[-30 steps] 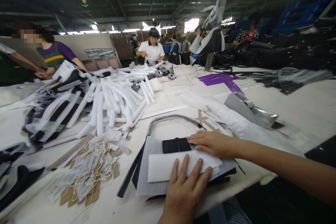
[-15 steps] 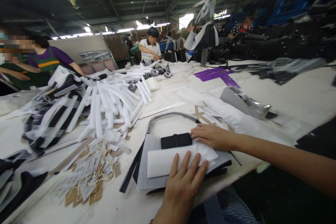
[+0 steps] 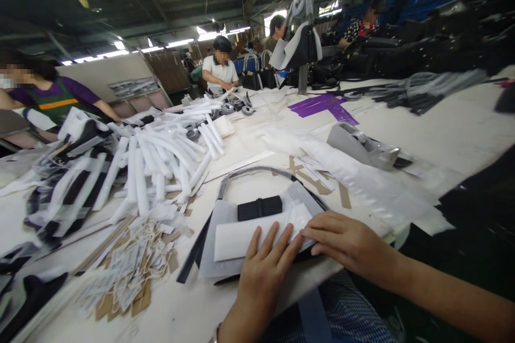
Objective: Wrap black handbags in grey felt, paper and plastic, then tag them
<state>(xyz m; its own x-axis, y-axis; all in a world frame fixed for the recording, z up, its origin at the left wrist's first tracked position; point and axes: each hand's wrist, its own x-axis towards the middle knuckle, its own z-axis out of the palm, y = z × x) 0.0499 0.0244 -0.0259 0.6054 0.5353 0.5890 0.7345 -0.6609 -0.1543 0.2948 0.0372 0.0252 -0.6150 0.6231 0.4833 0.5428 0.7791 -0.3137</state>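
A black handbag (image 3: 313, 197) lies flat on the table in front of me, its wrapped handle (image 3: 257, 170) arched away. Greyish tissue paper (image 3: 209, 254) covers much of its front, and a black strap piece (image 3: 259, 208) shows in the middle. Across the lower front is a folded white foam sheet (image 3: 233, 241). My left hand (image 3: 265, 265) rests flat on this sheet with fingers spread. At the sheet's right end, my right hand (image 3: 338, 238) has its fingers pressed together on the edge; its thumb is hidden. The two hands nearly touch.
Paper hang tags with strings (image 3: 134, 273) lie at left, below a heap of white foam tubes (image 3: 156, 163). A long white foam roll (image 3: 354, 182), a grey tape dispenser (image 3: 354, 144) and purple strips (image 3: 322, 107) lie right. Co-workers (image 3: 219, 67) are around the table.
My right hand has come from the bag's upper right down and toward me, to the white sheet's right end. My left hand stays on the sheet. The view has shifted slightly.
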